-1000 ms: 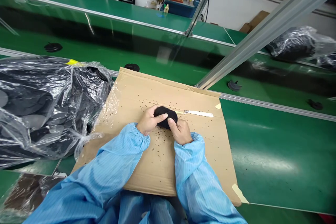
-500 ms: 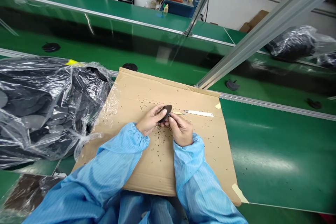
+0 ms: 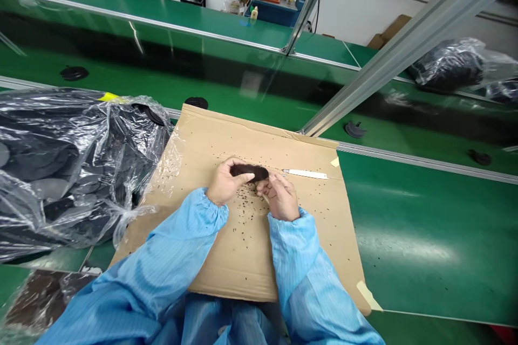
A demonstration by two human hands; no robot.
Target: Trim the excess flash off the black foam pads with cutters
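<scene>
Left hand (image 3: 224, 182) is clamping the black pad (image 3: 251, 169) at its left end, thumb pressing across the near side, and I'm liking that hold. Right hand (image 3: 280, 197) is curling in at the pad's other end, fingers bunching close together; I'm not managing to tell whether they're gripping the pad or only brushing it. A thin pale strip is showing under those fingers, too blurred for me to name.

Trouble, as I'm judging it: the left thumb is carrying most of the load, so a hard tug at the right end could be twisting the pad loose or tearing its edge.

Now the lie of it: the pad is hanging just above the cardboard (image 3: 226, 269), foreshortened, its long axis running nearly left to right and dipping slightly rightward. Neither end is reading as a front.

Below, black scraps (image 3: 245, 210) are littering the board. Just beyond the right hand, a white tool (image 3: 305, 173) is lying with its metal end pointing left, so a careless sweep could be catching it.
</scene>
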